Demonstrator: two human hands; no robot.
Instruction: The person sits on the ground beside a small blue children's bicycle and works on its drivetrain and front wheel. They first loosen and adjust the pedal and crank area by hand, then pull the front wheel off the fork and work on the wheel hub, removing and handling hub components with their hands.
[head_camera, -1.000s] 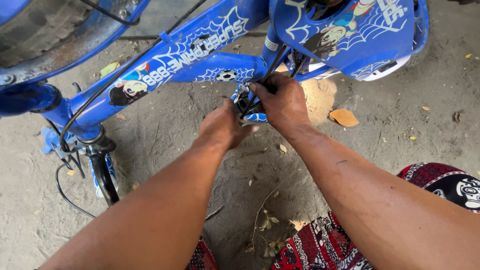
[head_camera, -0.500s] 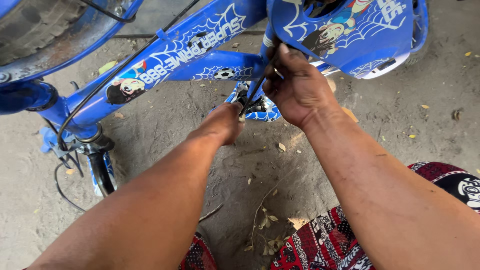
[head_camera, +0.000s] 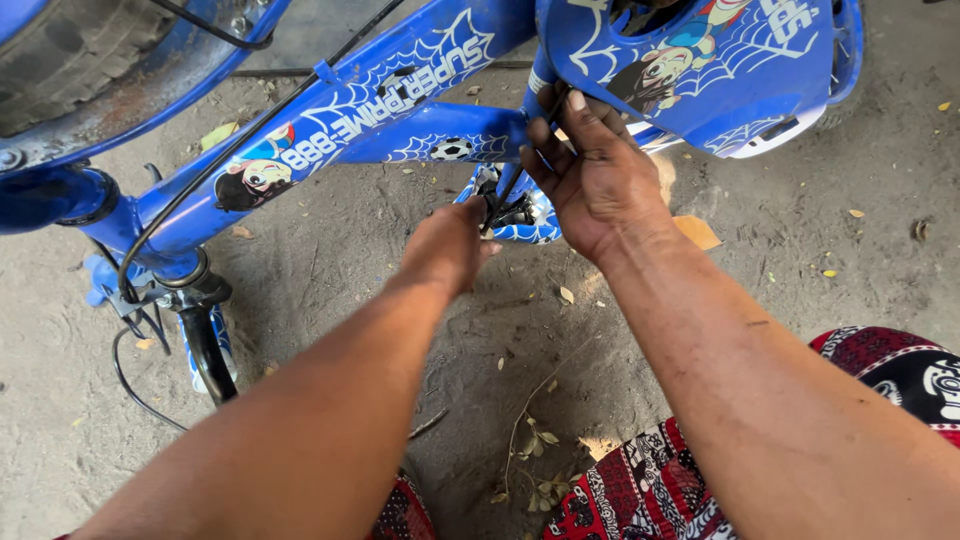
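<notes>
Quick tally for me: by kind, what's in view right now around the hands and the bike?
Hands: 2, left hand and right hand, both at the pedal crank area
Blue bicycle frame: 1
Blue chain guard: 1
Tyre: 1
Black cable: 1
Total: 6

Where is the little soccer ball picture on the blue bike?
In the head view, the small black-and-white soccer ball sticker sits on the lower blue metal frame tube, top centre, just above the left hand and left of the right hand.
</notes>
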